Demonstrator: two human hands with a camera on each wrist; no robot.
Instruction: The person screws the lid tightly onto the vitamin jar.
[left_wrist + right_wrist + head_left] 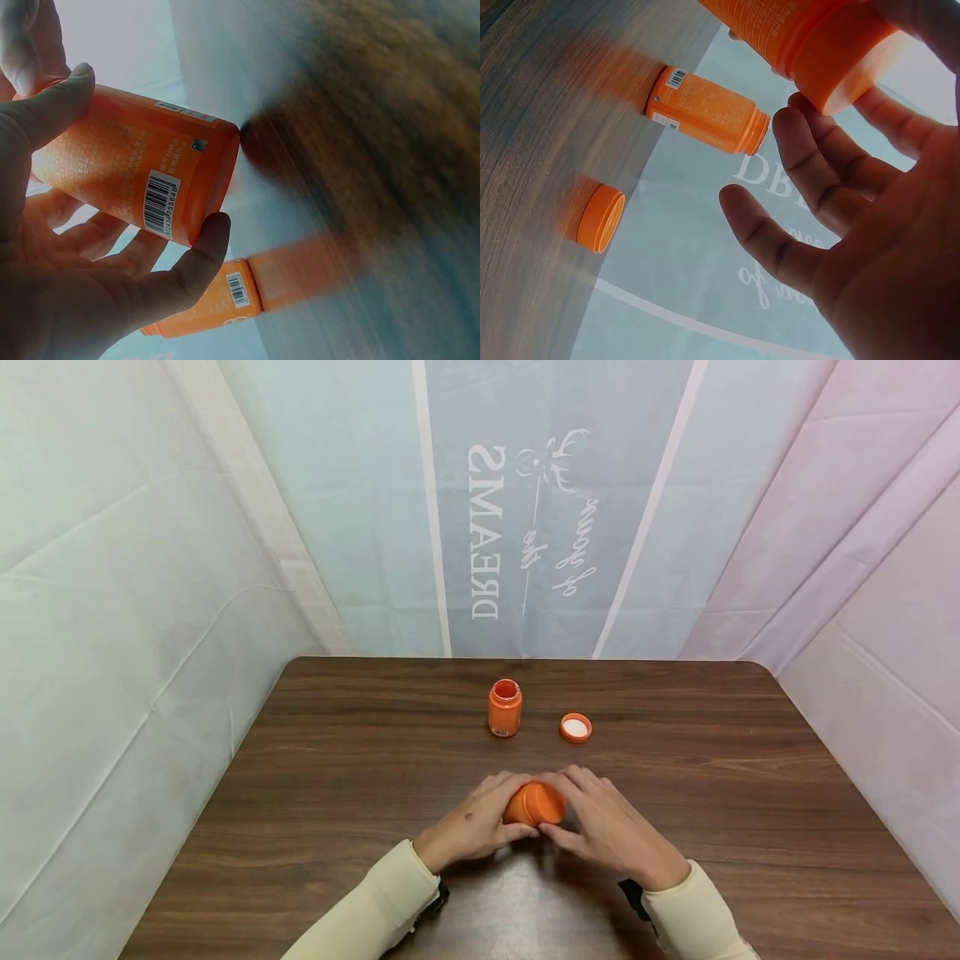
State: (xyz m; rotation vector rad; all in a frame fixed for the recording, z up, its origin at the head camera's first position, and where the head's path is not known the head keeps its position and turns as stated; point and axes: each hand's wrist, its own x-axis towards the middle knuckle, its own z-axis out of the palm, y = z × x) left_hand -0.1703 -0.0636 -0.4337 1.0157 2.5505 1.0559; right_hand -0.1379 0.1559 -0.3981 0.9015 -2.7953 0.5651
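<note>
An orange plastic bottle [517,808] with its orange cap [551,803] on is tilted between both hands near the front of the table, cap toward the right. My left hand [476,822] grips the bottle's body, the thumb on one side and the fingers on the other; a barcode shows on the label [112,161] in the left wrist view. With thumb and fingertips, my right hand [611,827] holds the cap [840,60] at its sides. In the left wrist view, the bottle's lower edge is right at the tabletop.
Beyond the hands stands a second orange bottle [504,717], uncapped and upright. To its right a loose orange cap [575,737] lies with its white inside facing up. The dark wooden table [360,735] has a printed curtain [375,527] behind it and pale cloth at both sides.
</note>
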